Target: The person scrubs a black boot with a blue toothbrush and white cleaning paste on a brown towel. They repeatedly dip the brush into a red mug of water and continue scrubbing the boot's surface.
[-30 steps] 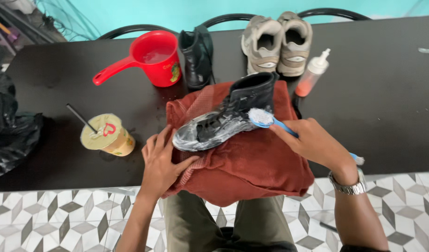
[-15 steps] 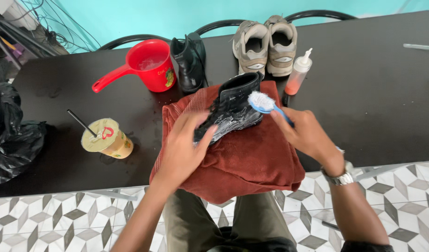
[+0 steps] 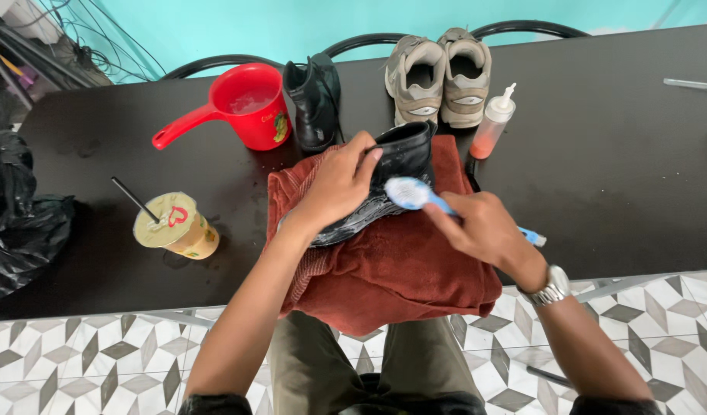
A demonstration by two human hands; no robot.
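The black boot (image 3: 395, 173) lies soapy on the red towel (image 3: 399, 269) at frame centre; pin it firmly with your left hand (image 3: 338, 184) clasped over it while your right hand (image 3: 480, 230), fingers closed around the blue brush (image 3: 415, 194), scrubs in short strokes.

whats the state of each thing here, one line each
black boot: on its side on the towel, soapy, gripped by left hand
brush: in right hand, head at the boot
red towel: spread over table edge
red dipper: upright, holds water
second boot: standing
grey sneakers: paired, upright
bottle: upright, capped
iced drink: sealed, straw in
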